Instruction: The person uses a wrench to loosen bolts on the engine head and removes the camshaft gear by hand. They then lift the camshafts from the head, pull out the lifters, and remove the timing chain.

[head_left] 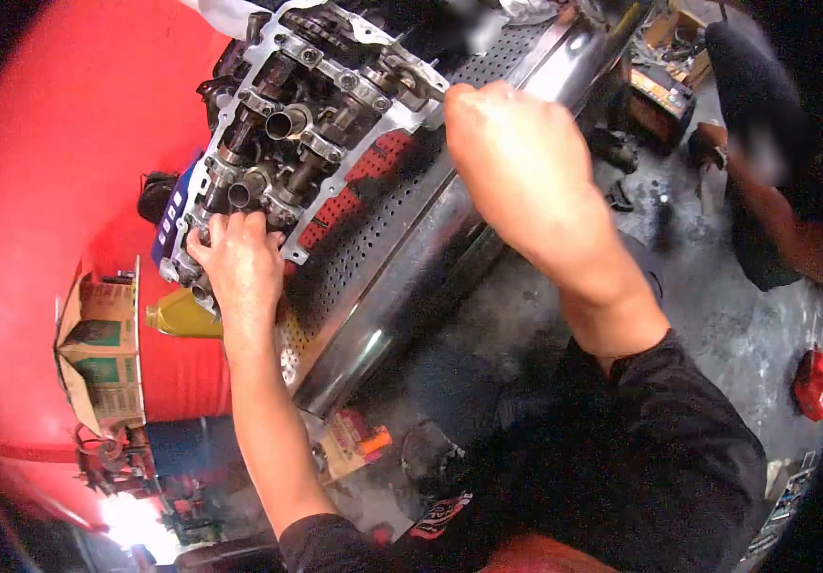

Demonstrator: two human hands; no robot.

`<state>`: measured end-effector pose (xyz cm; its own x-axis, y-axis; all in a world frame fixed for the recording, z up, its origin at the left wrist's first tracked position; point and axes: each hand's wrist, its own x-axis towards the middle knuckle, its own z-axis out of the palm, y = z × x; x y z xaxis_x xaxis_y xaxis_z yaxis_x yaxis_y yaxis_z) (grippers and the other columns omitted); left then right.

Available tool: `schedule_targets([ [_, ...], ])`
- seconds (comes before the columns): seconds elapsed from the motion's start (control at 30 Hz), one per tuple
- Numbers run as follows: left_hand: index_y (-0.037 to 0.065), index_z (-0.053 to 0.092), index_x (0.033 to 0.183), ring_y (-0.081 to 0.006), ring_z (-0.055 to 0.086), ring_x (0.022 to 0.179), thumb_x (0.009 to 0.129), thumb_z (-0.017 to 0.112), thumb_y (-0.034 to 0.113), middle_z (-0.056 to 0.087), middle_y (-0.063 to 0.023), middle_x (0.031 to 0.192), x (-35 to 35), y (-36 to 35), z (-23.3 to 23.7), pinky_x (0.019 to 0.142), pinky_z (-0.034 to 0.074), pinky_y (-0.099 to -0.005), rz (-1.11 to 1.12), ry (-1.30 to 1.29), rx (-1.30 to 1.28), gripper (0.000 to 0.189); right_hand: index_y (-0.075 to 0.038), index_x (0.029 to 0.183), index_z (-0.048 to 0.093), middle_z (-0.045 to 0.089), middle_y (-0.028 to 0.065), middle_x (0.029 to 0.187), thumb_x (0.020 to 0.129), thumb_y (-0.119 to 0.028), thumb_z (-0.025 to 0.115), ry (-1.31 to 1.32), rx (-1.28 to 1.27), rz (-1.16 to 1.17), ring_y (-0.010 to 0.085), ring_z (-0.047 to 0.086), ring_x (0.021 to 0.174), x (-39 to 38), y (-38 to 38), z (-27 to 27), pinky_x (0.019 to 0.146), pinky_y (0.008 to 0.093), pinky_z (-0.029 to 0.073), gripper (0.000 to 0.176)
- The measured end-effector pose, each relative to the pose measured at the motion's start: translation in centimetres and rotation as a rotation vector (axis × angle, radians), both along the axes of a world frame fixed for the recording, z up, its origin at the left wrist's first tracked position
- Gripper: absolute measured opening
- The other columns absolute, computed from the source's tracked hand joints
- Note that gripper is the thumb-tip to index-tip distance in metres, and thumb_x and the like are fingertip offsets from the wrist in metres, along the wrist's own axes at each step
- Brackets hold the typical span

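Two bare forearms reach out of black sleeves (641,458). The left hand (235,263) has its fingers curled over the near end of the engine head (306,134), with the fingertips pressed onto the metal in a closed hold on the casting. The right hand (516,162) is balled into a tight fist at the head's other long edge, knuckles toward the camera. A short bit of metal shows just past the knuckles and touches the head, but what the fist encloses is hidden.

The one engine head lies between the two hands on a perforated steel bench (383,258). Two red pads (340,210) show under its edge, between the grips. Just beyond the left fingertips are two round open bores (287,122), one behind the other.

Outside the left wrist stands one yellow jug (182,315), and its contents cannot be seen. Just past it is one cardboard box (101,344) with its flaps open. What is inside cannot be made out.

Beyond the right fist, one black case with an orange top (664,100) sits on the floor, its contents hidden. One red can (815,382) stands well apart, out past the right elbow. One other person (765,191) in dark clothes is farther off on that side.
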<state>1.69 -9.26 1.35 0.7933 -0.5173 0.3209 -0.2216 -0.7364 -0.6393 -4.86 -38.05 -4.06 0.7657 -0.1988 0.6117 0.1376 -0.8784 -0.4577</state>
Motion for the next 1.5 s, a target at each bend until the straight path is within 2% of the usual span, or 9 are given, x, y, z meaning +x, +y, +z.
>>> schedule_targets([
  [0.23, 0.01, 0.072, 0.099, -0.0309, 0.061, 0.101, 0.083, 0.074, 0.018, 0.069, -0.01, 0.094, -2.2, -3.8, 2.8, 0.094, 0.043, -0.0531, 0.102, 0.003, -0.048, 0.018, -0.004, 0.086, 0.062, 0.064, 0.0123, 0.067, 0.079, -0.011, 0.062, -0.041, -0.234, 0.182, 0.031, 0.069, 0.067, -5.4, -4.0, -0.3, 0.057, 0.0419, 0.054, 0.009],
  [0.4, 0.005, 0.072, 0.102, -0.0349, 0.058, 0.098, 0.085, 0.073, 0.025, 0.069, -0.0131, 0.094, 0.4, -15.0, 2.1, 0.094, 0.044, -0.0442, -0.637, -0.238, -0.115, 0.027, -0.003, 0.087, 0.066, 0.07, 0.0125, 0.069, 0.083, -0.011, 0.06, 0.238, -0.159, 0.577, 0.0319, 0.072, 0.065, -4.3, 1.8, -6.3, 0.054, 0.0429, 0.056, 0.011],
  [0.63, 0.004, 0.075, 0.095, -0.0365, 0.055, 0.111, 0.08, 0.066, 0.031, 0.069, -0.0141, 0.102, 5.8, -19.4, -1.1, 0.089, 0.045, -0.0566, -0.353, -0.183, 0.034, 0.032, -0.005, 0.096, 0.071, 0.072, 0.02, 0.09, 0.087, -0.02, 0.066, 0.448, 0.016, 1.297, 0.0397, 0.071, 0.09, -3.3, 7.5, -8.8, 0.078, 0.0498, 0.056, 0.019],
  [0.8, 0.002, 0.069, 0.11, -0.035, 0.053, 0.115, 0.091, 0.057, 0.014, 0.065, -0.0167, 0.111, 4.9, -21.2, -2.4, 0.1, 0.039, -0.053, -0.23, -0.294, -0.037, 0.025, -0.006, 0.103, 0.07, 0.071, 0.0212, 0.093, 0.089, -0.022, 0.068, 0.45, 0.055, 1.274, 0.0391, 0.07, 0.093, -2.6, 7.0, -8.8, 0.081, 0.0511, 0.055, 0.021],
  [0.83, 0.0, 0.069, 0.097, -0.0333, 0.053, 0.108, 0.087, 0.056, 0.012, 0.064, -0.0148, 0.104, 5.0, -21.0, -2.5, 0.092, 0.039, -0.0509, -0.317, -0.328, -0.104, 0.02, -0.006, 0.104, 0.07, 0.071, 0.021, 0.094, 0.089, -0.022, 0.068, 0.444, 0.08, 1.277, 0.0393, 0.07, 0.093, -2.5, 7.0, -8.8, 0.081, 0.0513, 0.055, 0.022],
  [1.1, 0.002, 0.077, 0.084, -0.0309, 0.054, 0.106, 0.082, 0.062, 0.016, 0.07, -0.0116, 0.092, 3.9, -20.7, -1.1, 0.087, 0.038, -0.0507, -0.237, -0.113, -0.071, 0.02, -0.008, 0.107, 0.069, 0.071, 0.0203, 0.101, 0.089, -0.019, 0.068, 0.49, 0.076, 1.277, 0.0406, 0.068, 0.098, -2.4, 7.8, -8.8, 0.084, 0.0518, 0.055, 0.022],
  [1.37, 0.006, 0.073, 0.098, -0.0292, 0.063, 0.096, 0.09, 0.056, 0.02, 0.069, -0.0114, 0.089, 4.6, -20.3, -2.8, 0.085, 0.046, -0.0497, -0.288, -0.391, -0.143, 0.023, -0.006, 0.106, 0.069, 0.071, 0.021, 0.095, 0.087, -0.019, 0.069, 0.067, 0.207, 1.085, 0.041, 0.068, 0.09, -2.3, 12.1, -10.9, 0.078, 0.0531, 0.054, 0.023],
  [1.4, 0.008, 0.08, 0.09, -0.0321, 0.054, 0.109, 0.084, 0.062, 0.023, 0.072, -0.0112, 0.099, 4.9, -20.0, -3.9, 0.092, 0.037, -0.0593, -0.283, -0.322, -0.174, 0.024, -0.005, 0.105, 0.069, 0.071, 0.0213, 0.094, 0.086, -0.019, 0.069, -0.053, 0.212, 1.04, 0.041, 0.068, 0.088, -1.9, 13.2, -11.8, 0.077, 0.0534, 0.054, 0.023],
  [1.5, 0.007, 0.079, 0.095, -0.029, 0.054, 0.11, 0.085, 0.062, 0.024, 0.073, -0.0098, 0.093, 4.4, -20.2, -2.5, 0.093, 0.035, -0.058, -0.229, -0.139, -0.144, 0.026, -0.006, 0.105, 0.069, 0.07, 0.0189, 0.099, 0.089, -0.023, 0.066, -0.147, 0.682, 1.08, 0.0337, 0.066, 0.101, -1.0, 15.0, -8.3, 0.089, 0.0476, 0.051, 0.023],
])
